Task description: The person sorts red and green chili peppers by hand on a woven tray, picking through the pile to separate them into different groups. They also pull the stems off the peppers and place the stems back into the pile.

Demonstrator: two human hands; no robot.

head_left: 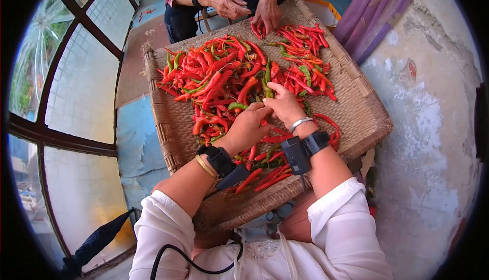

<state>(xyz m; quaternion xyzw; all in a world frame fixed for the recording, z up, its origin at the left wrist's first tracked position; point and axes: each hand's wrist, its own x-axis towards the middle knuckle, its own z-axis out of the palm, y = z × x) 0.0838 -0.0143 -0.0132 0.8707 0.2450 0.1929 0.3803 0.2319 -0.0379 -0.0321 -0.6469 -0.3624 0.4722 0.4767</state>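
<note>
A heap of red chili peppers (214, 73), with some green ones mixed in, lies on a woven tray (351, 109) in front of me. Over the middle of it my two hands meet, fingertips close together. My right hand (286, 108) is closed, with a greenish chili pepper (267, 90) at its fingertips. My left hand (247, 129) pinches beside it, thumb and fingers drawn together; whatever sits between them is hidden. More red chilies (267, 175) lie under my wrists near the tray's front edge.
Across the tray sits another person, one hand (267, 11) touching chilies at the far edge, the other hand (224, 4) raised. Windows (81, 76) stand on the left, with a dark folded umbrella (99, 239) below. A purple curtain (372, 15) and worn wall (423, 127) are right.
</note>
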